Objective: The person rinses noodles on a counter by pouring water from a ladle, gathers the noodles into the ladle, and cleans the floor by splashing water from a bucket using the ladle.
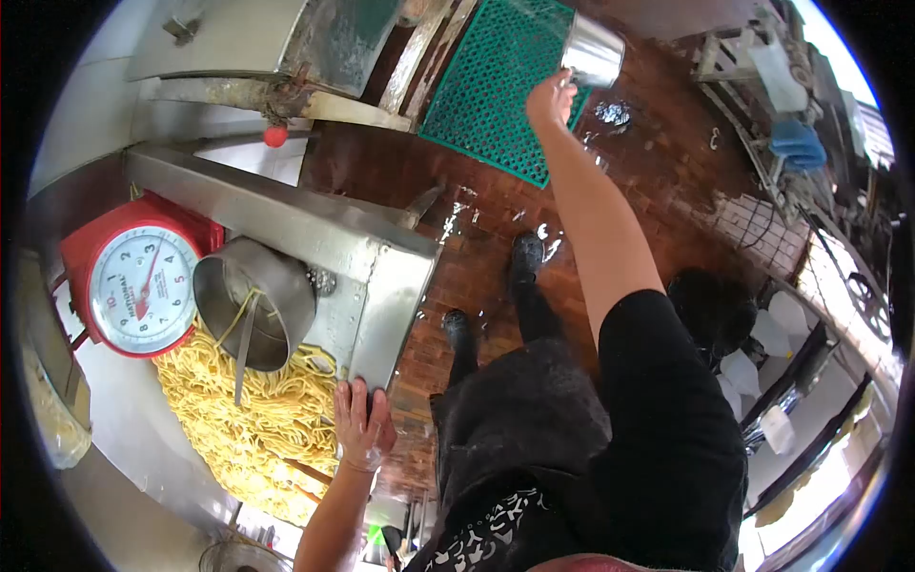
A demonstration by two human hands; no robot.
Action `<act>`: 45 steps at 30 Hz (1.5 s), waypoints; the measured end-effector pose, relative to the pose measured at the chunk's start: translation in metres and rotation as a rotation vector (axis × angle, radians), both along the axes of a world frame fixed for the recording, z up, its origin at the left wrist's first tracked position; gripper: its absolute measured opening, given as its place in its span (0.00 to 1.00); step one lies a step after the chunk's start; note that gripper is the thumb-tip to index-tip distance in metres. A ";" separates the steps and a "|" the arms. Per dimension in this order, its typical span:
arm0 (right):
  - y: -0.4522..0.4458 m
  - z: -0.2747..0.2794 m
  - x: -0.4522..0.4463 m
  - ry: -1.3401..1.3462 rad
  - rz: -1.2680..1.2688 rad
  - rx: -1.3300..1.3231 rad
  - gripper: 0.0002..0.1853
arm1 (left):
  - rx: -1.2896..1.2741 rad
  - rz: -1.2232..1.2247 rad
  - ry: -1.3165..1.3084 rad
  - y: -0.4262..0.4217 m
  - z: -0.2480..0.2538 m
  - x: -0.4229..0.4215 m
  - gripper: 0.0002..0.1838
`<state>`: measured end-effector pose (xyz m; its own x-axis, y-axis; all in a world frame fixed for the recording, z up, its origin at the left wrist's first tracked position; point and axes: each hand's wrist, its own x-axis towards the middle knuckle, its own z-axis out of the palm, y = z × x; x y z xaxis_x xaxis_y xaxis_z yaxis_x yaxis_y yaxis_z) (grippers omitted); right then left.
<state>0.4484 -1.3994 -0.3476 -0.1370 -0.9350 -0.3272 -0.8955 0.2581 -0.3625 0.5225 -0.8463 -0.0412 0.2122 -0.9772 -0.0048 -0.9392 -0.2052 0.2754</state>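
Note:
My right hand [551, 103] stretches far forward, its fingers closed on the handle side of a shiny metal mug [596, 55]. The mug is tilted above the wet floor, beside a green perforated mat [496, 91]. My left hand [364, 425] lies with fingers extended on the rim of a stainless-steel table [386, 286]. Next to that hand spreads a big heap of yellow noodles [224, 405]. A round metal pot [255, 303] stands by the noodles, with a flat metal strip and a noodle strand across its opening.
A red dial scale [143, 286] sits on the table's far left. Wet brick-red tiles [486, 238] cover the floor around my boots. Ahead on the left is a metal cabinet [219, 43] with a red ball [275, 136] below. A rack with a blue cloth [797, 143] lines the right.

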 end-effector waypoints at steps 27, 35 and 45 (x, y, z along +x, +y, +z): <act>1.021 0.204 -0.576 -0.159 -1.021 0.494 0.11 | -0.115 -0.141 -0.150 0.008 0.015 -0.024 0.50; 1.045 -0.032 -0.640 -0.191 -0.970 0.895 0.15 | -0.163 -0.185 -0.132 0.011 -0.004 -0.024 0.53; 0.974 -0.075 -0.619 0.086 -0.597 0.869 0.20 | -0.113 -0.246 -0.273 0.007 -0.016 -0.014 0.55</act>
<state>-0.1706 -0.4253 -0.4227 -0.5520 -0.1578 -0.8188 -0.5519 0.8052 0.2170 0.5085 -0.8393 -0.0571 -0.0498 -0.9903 0.1297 -0.9985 0.0524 0.0167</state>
